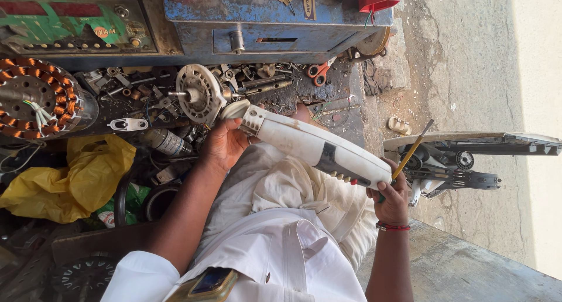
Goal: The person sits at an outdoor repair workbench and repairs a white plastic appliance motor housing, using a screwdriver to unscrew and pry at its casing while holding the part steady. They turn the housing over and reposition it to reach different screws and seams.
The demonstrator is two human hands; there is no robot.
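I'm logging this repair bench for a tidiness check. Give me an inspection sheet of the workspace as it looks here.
Surface: dark, grimy bench, strewn with small metal parts.
Job's things: white handheld appliance body lies across the lap; yellow-handled screwdriver at its rear end.
Clutter: copper-wound stator, round metal end plate, orange-handled scissors, yellow plastic bag, blue metal box.
Grippers: left hand grips the appliance's front end; right hand holds its rear end and the screwdriver.
Cables: white leads on the stator.
Surroundings: bare concrete ground; opened white casing lying on it.
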